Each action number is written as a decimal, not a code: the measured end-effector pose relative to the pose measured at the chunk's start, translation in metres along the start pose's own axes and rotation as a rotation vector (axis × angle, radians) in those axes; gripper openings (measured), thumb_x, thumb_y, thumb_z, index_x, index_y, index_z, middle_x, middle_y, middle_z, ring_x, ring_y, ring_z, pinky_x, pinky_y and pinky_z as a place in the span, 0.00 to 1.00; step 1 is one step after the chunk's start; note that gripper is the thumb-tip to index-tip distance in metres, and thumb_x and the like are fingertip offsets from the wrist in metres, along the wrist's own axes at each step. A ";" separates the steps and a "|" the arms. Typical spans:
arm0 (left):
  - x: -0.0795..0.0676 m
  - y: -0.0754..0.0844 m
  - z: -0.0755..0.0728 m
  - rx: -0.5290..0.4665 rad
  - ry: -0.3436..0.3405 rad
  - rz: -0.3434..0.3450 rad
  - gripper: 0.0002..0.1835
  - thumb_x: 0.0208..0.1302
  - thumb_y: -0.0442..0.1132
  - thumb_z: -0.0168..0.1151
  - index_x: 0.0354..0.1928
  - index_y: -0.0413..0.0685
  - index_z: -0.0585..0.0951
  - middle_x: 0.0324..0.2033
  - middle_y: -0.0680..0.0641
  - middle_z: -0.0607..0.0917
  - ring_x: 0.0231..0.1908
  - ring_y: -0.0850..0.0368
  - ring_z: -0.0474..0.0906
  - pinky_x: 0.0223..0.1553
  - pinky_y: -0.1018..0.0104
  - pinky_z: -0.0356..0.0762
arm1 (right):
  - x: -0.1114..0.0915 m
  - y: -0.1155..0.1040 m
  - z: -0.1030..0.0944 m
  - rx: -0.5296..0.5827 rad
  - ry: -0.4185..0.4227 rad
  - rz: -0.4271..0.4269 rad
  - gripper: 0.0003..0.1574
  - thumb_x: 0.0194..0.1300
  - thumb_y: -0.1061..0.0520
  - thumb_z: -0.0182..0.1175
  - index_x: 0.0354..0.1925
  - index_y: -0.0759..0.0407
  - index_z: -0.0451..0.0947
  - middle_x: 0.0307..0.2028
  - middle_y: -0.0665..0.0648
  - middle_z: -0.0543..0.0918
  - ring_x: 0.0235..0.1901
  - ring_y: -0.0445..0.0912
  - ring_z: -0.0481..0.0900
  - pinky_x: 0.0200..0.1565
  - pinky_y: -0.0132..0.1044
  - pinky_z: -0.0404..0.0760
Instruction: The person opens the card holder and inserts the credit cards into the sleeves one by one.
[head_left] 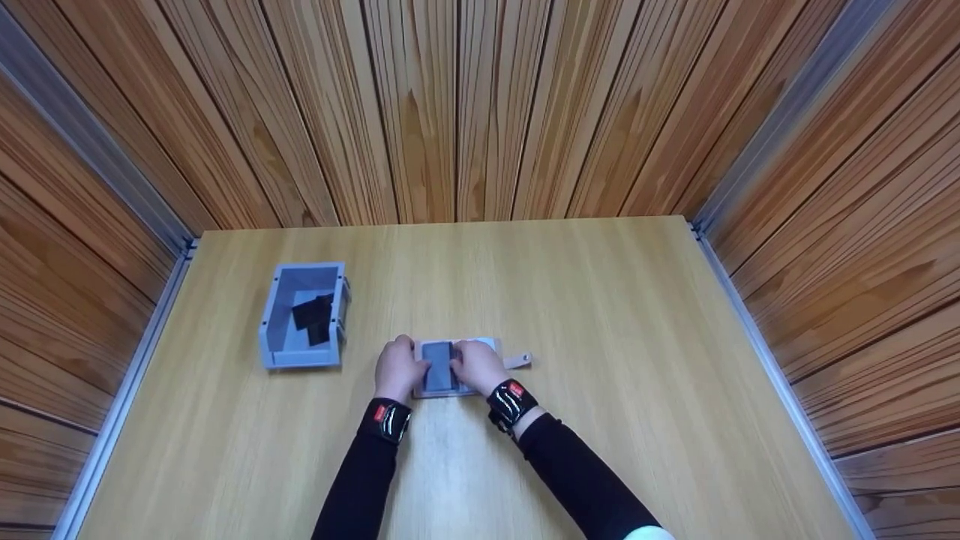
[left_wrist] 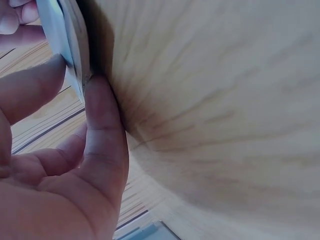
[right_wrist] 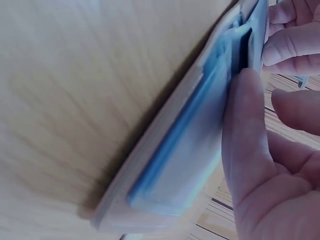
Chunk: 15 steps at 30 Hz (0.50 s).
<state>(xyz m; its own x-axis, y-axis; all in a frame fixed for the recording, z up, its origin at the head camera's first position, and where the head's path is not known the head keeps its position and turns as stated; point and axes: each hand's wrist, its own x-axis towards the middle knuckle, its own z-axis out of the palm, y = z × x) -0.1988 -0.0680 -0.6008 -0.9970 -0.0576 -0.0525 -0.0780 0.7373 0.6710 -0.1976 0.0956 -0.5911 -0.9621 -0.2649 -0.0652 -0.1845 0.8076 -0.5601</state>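
On the table between both hands lies an opened wallet [head_left: 439, 391], pinkish at its edges. It has a grey-blue flat panel [head_left: 437, 366] in the middle, a shiny bluish sleeve [right_wrist: 185, 150] and a strap [head_left: 517, 361] with a small round dot sticking out to the right. The left hand [head_left: 398, 369] holds the wallet's left side, its thumb by the panel; in the left wrist view its fingers pinch the edge. The right hand [head_left: 480, 364] grips at the panel's right edge. In the right wrist view a fingertip sits at a dark gap beside the panel.
Left of the hands stands a grey-blue plastic bin [head_left: 301, 358] with dark flat pieces [head_left: 315, 316] inside. The wooden table [head_left: 600, 315] is bordered by metal rails [head_left: 772, 371] and wood-plank walls.
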 end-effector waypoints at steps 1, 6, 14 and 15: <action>0.000 0.000 0.000 0.003 -0.003 0.000 0.18 0.51 0.35 0.74 0.40 0.33 0.78 0.33 0.37 0.81 0.38 0.40 0.79 0.41 0.47 0.75 | 0.000 0.000 0.000 0.011 -0.004 0.004 0.13 0.66 0.61 0.62 0.45 0.69 0.81 0.37 0.61 0.85 0.37 0.52 0.82 0.44 0.45 0.80; 0.000 -0.001 0.000 -0.003 -0.013 -0.002 0.18 0.51 0.35 0.74 0.40 0.33 0.77 0.34 0.37 0.81 0.38 0.41 0.79 0.41 0.48 0.75 | -0.002 0.002 -0.004 0.067 -0.005 -0.009 0.14 0.66 0.61 0.61 0.47 0.69 0.82 0.43 0.63 0.86 0.44 0.54 0.83 0.49 0.45 0.79; 0.000 -0.001 0.002 -0.011 -0.003 -0.010 0.19 0.49 0.35 0.75 0.40 0.33 0.78 0.34 0.37 0.81 0.38 0.40 0.79 0.41 0.47 0.75 | -0.008 0.008 -0.016 0.045 0.089 -0.064 0.11 0.63 0.62 0.64 0.43 0.68 0.83 0.36 0.59 0.85 0.38 0.52 0.83 0.45 0.43 0.79; 0.001 -0.001 0.002 -0.009 -0.005 -0.010 0.19 0.49 0.35 0.74 0.41 0.33 0.78 0.34 0.37 0.81 0.38 0.40 0.79 0.42 0.47 0.75 | -0.008 0.009 -0.018 0.028 0.104 -0.057 0.11 0.63 0.61 0.65 0.43 0.67 0.83 0.35 0.58 0.85 0.37 0.52 0.82 0.44 0.43 0.79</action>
<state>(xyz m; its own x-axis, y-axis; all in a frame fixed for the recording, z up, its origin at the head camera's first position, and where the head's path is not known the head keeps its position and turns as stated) -0.1992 -0.0675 -0.6035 -0.9961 -0.0614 -0.0627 -0.0877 0.7304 0.6773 -0.1948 0.1147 -0.5811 -0.9661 -0.2526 0.0525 -0.2349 0.7773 -0.5836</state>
